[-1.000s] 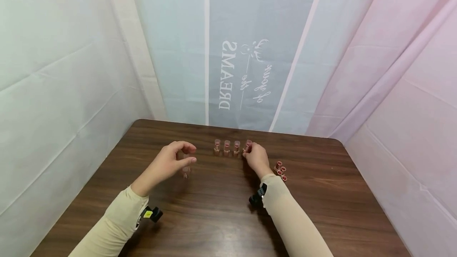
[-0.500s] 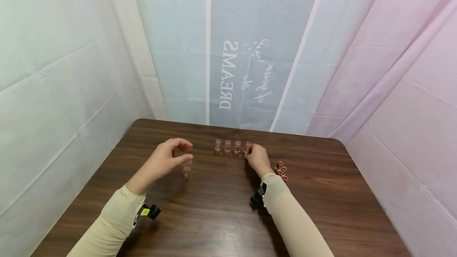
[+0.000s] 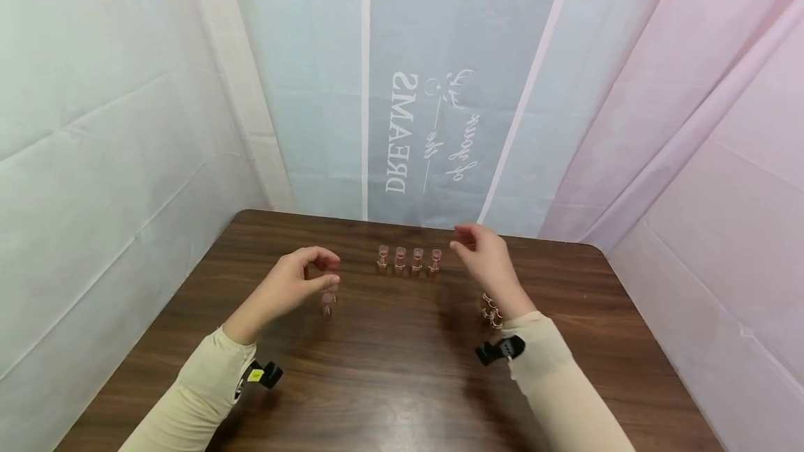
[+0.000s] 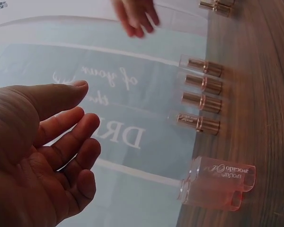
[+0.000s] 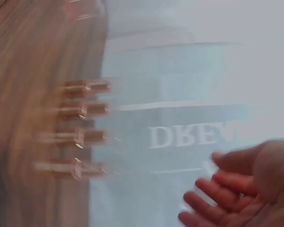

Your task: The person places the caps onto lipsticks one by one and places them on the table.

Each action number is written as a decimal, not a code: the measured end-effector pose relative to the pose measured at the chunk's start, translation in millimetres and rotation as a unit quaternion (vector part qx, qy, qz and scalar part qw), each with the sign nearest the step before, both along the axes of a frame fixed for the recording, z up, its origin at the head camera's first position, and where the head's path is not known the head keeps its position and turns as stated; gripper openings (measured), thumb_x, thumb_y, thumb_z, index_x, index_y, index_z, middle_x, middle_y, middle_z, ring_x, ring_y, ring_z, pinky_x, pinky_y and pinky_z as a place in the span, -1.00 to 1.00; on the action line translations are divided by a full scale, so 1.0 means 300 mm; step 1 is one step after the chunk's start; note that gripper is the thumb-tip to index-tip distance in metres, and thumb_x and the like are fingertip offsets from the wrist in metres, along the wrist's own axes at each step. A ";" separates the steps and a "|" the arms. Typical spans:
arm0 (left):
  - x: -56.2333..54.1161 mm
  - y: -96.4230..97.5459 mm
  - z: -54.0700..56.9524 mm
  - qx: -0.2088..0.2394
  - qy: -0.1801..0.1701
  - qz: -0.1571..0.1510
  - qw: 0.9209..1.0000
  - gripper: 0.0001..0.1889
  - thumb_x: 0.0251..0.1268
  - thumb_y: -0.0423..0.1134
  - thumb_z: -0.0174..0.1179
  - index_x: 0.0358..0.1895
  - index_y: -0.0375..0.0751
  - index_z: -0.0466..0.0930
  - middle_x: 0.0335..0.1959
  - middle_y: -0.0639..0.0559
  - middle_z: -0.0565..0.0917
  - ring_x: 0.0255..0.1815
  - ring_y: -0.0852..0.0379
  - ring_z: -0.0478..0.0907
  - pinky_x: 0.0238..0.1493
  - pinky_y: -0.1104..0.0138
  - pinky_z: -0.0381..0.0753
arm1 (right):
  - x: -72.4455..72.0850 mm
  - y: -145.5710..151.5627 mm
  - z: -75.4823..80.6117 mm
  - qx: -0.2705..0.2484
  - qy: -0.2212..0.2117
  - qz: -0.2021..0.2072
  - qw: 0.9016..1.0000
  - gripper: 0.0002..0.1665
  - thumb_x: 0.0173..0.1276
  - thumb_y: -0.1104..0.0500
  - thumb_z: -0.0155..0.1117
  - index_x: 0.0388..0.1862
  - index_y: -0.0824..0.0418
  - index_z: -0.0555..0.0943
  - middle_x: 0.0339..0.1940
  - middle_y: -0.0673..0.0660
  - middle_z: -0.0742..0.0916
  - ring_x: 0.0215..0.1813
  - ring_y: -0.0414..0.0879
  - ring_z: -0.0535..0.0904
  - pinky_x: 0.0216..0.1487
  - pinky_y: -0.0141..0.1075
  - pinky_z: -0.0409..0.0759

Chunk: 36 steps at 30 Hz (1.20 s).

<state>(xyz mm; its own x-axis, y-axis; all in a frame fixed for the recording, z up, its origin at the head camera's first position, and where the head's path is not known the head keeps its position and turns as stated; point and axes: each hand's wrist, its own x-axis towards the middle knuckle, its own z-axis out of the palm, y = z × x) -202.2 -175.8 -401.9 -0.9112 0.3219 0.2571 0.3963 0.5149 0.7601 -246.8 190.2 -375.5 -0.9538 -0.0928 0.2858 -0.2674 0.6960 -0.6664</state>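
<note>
Several rose-gold lipstick tubes with clear caps (image 3: 417, 262) stand upright in a row near the table's back edge. My right hand (image 3: 490, 257) hovers to the right of the row, apart from it, fingers loosely bent around nothing. My left hand (image 3: 292, 288) is held above the table at the left, thumb and fingers spread apart with nothing between them. Just beyond its fingertips stand two clear pinkish cylinders (image 4: 222, 177), cap-like, one with printed lettering. In the head view the left hand partly hides them.
A cluster of rose-gold tubes (image 3: 492, 312) stands at the right, partly hidden under my right wrist. The dark wood table (image 3: 389, 368) meets a grey-blue curtain (image 3: 326, 124) with white lettering at the back. Pale cloth hangs at both sides.
My right hand has let go of the rightmost lipstick tube in the row and moved up and to the right. That tube stands on its own. The left hand has shifted slightly left.
</note>
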 end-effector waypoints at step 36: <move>-0.025 -0.090 -0.153 -0.095 -0.008 0.075 0.993 -0.68 0.35 -0.24 0.39 0.10 -0.26 0.66 0.02 -0.09 0.73 0.02 -0.06 0.65 0.04 0.01 0.63 | 0.178 0.235 -0.183 -0.071 0.193 -0.012 0.979 -0.75 0.39 0.31 0.41 0.03 0.22 0.73 -0.10 0.06 0.78 -0.12 -0.17 0.62 -0.02 -0.55 0.46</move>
<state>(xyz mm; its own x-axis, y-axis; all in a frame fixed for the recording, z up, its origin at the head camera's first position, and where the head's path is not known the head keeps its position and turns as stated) -209.8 -202.8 -447.7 -0.9561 0.2233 0.1899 0.2929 0.7025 0.6486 -193.4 260.6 -430.4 -0.7742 -0.0050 0.6330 -0.5029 0.6121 -0.6102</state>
